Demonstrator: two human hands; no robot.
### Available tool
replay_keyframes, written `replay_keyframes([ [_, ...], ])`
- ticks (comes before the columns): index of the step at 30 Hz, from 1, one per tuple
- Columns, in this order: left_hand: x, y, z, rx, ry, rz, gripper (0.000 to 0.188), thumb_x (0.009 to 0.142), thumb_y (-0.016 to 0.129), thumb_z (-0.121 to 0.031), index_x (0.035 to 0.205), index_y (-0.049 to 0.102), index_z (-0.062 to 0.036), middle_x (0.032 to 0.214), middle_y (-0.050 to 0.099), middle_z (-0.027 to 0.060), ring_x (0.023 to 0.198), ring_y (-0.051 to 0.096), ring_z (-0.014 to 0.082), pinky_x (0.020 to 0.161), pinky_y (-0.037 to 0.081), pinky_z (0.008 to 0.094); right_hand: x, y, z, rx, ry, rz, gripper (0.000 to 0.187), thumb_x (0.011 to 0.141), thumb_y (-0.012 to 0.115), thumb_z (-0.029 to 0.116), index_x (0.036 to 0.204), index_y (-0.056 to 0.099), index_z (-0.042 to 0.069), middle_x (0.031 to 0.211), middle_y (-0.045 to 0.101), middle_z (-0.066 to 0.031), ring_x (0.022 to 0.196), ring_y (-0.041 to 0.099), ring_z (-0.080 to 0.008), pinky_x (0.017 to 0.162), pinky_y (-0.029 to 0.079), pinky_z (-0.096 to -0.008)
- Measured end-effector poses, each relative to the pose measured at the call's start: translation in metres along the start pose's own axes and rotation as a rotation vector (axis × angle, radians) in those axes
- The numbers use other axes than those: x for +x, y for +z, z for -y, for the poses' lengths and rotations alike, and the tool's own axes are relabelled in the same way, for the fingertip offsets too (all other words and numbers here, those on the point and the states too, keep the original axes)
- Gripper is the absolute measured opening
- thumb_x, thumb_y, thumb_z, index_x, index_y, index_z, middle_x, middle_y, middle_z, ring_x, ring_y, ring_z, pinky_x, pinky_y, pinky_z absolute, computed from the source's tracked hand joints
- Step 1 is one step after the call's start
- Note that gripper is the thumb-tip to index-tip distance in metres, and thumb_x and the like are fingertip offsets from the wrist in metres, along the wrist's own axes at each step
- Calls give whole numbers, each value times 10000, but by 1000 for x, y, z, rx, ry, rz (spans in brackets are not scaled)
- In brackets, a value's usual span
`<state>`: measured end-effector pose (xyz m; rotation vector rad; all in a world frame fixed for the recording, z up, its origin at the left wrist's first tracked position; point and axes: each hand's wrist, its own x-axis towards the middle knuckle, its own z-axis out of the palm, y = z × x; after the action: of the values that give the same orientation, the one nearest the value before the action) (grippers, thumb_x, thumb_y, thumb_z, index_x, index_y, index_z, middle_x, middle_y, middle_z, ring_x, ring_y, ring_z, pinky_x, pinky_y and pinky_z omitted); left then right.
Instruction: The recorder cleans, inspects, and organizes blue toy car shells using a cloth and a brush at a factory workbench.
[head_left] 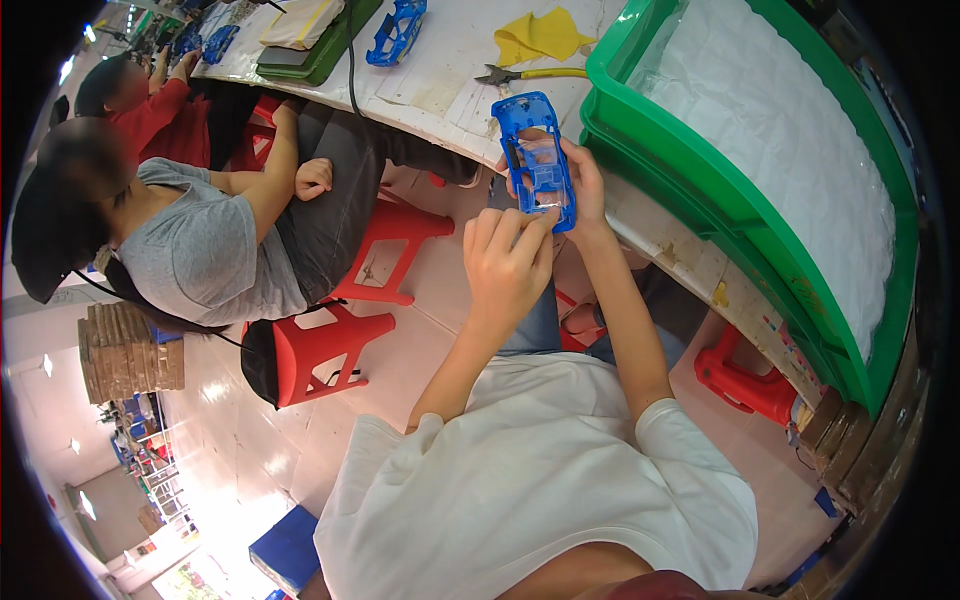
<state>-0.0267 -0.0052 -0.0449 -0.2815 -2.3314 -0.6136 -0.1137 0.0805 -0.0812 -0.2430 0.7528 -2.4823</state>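
Note:
A blue plastic toy car body shell (507, 119) with open windows is held up in front of the table edge, tilted lengthwise. My right hand (586, 190) grips it along its right side, with fingers passing behind it. My left hand (508, 258) is closed at the shell's lower end, its fingertips pressed at the rim near a clear plastic part (548, 178) inside. Whether a small piece sits between those fingertips is hidden. Just beyond the shell's far end lie cutting pliers (540, 73) with yellow handles on the table.
To the right stands a large green crate (690, 150) lined with white sheeting (780, 130). A yellow cloth (540, 37), another blue car shell (396, 32) and a green tray (315, 70) lie on the white table (450, 100). A co-worker (210, 230) sits at left near red stools (330, 345).

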Motion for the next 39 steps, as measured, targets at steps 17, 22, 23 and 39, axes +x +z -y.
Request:
replay_keyframes([
  [17, 0, 6, -1, 87, -29, -121, 169, 589, 689, -24, 729, 626, -95, 688, 532, -23, 660, 453, 155, 590, 323, 285, -1, 5, 1, 16, -1, -24, 510, 859, 291, 376, 1103, 465, -36, 939, 567, -217, 695, 594, -204, 609, 507, -277],
  [22, 5, 6, -3, 79, -29, -63, 160, 597, 686, -27, 728, 625, -94, 651, 484, -3, 638, 437, 169, 581, 319, 292, -1, 5, 1, 10, 16, -38, 509, 859, 292, 374, 1096, 467, -40, 935, 569, -219, 702, 598, -213, 624, 506, -287],
  [23, 5, 6, -4, 80, -30, -63, 160, 597, 686, -27, 728, 625, -94, 651, 484, -3, 638, 437, 169, 581, 319, 292, -1, 4, 1, 11, 17, -38, 509, 859, 292, 374, 1096, 467, -40, 935, 569, -219, 702, 598, -213, 624, 506, -287],
  [39, 7, 11, 1, 122, 69, -76, 149, 590, 675, -45, 708, 606, -106, 652, 473, -6, 635, 434, 171, 572, 309, 300, 2, -10, 0, 88, 8, 138, 473, 874, 301, 381, 1110, 474, 9, 954, 580, -203, 805, 598, -225, 728, 492, -324],
])
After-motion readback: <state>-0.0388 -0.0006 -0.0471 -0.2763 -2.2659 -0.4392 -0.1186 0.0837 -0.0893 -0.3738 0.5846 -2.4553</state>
